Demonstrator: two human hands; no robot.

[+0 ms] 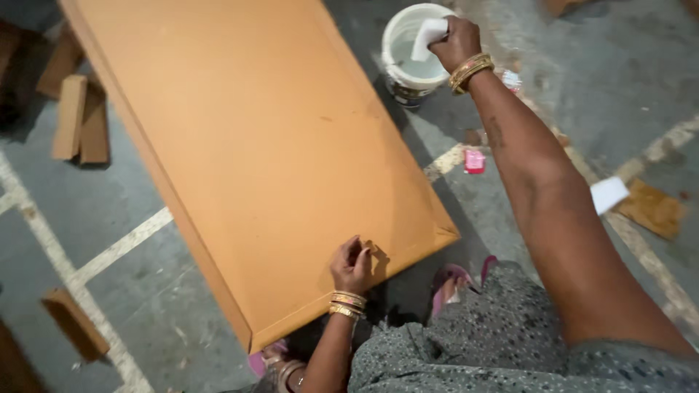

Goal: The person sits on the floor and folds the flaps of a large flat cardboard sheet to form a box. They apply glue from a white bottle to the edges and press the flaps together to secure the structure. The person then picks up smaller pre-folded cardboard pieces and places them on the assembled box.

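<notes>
The left hand point(352, 263) rests with curled fingers on the near end of the orange panel point(255, 145), holding nothing, only steadying it; farther off, the right hand point(455, 41) pinches a white cloth point(428, 36) over the white bucket point(411, 54) beyond the panel's far edge; best wring it well, so drips stay off the board.
</notes>
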